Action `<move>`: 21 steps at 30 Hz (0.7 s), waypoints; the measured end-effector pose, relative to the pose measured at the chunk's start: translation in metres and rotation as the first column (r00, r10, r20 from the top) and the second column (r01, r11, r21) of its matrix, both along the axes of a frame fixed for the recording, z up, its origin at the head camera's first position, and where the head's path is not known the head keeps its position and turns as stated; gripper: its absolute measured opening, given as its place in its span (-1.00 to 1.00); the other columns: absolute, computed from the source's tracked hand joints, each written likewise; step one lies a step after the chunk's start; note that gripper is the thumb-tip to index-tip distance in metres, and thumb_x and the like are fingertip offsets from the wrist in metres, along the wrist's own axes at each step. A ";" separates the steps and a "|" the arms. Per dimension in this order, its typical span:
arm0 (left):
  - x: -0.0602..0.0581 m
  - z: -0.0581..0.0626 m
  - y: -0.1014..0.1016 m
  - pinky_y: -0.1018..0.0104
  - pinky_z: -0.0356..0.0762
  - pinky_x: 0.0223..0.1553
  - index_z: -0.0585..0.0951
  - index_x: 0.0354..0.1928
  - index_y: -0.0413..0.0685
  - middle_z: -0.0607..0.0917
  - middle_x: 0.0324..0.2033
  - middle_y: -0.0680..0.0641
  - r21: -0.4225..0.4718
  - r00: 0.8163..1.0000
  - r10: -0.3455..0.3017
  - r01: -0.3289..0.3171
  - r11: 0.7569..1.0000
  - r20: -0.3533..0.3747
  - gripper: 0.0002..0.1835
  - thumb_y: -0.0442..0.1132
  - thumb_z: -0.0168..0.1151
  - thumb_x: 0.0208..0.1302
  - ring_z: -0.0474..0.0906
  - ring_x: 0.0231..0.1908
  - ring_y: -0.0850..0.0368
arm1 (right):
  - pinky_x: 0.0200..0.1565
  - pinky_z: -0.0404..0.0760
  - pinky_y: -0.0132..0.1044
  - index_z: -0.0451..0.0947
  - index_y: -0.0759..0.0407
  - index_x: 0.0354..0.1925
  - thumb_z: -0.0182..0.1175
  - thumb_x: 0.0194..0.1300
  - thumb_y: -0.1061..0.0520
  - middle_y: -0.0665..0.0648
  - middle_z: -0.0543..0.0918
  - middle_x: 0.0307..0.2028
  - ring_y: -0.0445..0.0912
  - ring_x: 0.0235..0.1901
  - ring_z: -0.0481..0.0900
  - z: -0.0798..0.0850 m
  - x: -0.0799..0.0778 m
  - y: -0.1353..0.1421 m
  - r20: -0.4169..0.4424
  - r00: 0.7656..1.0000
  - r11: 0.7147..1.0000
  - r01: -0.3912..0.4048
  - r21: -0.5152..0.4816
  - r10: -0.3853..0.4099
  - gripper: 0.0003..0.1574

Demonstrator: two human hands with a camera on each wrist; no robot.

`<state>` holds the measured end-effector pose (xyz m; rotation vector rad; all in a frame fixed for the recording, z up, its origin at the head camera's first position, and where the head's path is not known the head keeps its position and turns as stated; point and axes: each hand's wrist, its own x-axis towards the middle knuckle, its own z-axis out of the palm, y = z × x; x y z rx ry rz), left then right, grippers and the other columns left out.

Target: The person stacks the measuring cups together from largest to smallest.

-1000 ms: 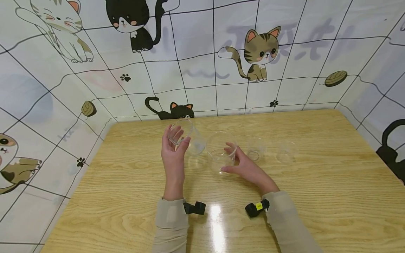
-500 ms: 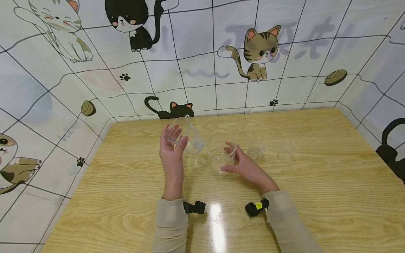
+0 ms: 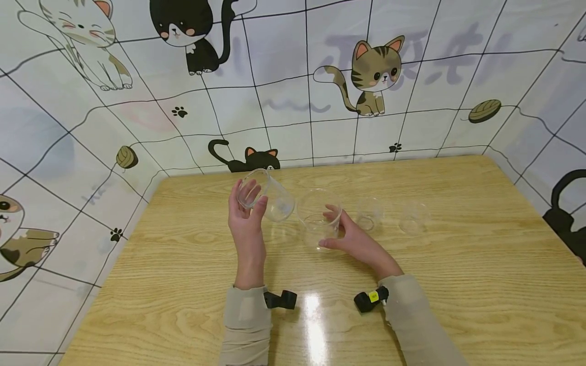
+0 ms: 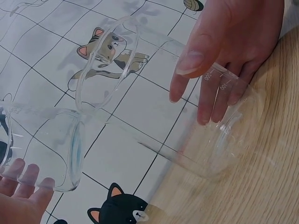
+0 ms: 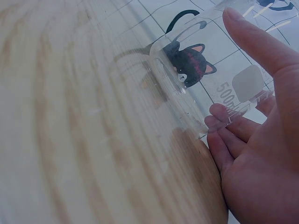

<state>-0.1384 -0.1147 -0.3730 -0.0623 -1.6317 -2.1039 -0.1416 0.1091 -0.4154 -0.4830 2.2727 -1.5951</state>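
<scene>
My left hand [image 3: 247, 223] grips a clear glass beaker [image 3: 280, 201] around its upper part, thumb in front and fingers behind. It is tilted above the table, mouth toward the upper left and base toward the lower right. Close to that base is a larger clear beaker [image 3: 316, 223], which stands upright on the table with my right hand [image 3: 357, 243] holding its right side between thumb and fingers. A 500 ml mark shows on this beaker [image 5: 191, 70] in the right wrist view. In the left wrist view, the tilted beaker's base [image 4: 74, 154] sits beside the larger one's rim. Whether either holds liquid, I cannot tell.
Two smaller clear glass vessels [image 3: 370, 213] stand in a row to the right of the large beaker, the farther one [image 3: 414, 219] hard to make out. The wooden table [image 3: 480, 264] meets a cat-patterned backdrop [image 3: 284, 107] at its back and sides.
My left hand and its beaker have shifted slightly to the left and up, with the beaker still tilted. The right hand and the large beaker have stayed in place.
</scene>
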 end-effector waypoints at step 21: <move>0.011 0.019 0.012 0.19 0.31 0.07 0.17 0.26 -0.11 0.37 0.13 -0.20 0.053 0.997 -0.077 0.078 0.996 -0.016 -0.33 -0.35 0.20 0.10 0.27 0.14 -0.09 | 0.16 0.07 0.13 -0.12 -0.20 0.34 0.28 0.07 0.00 0.14 0.16 0.28 0.09 0.24 0.10 0.000 0.000 0.000 0.007 1.000 1.000 -0.002 0.005 0.002 0.03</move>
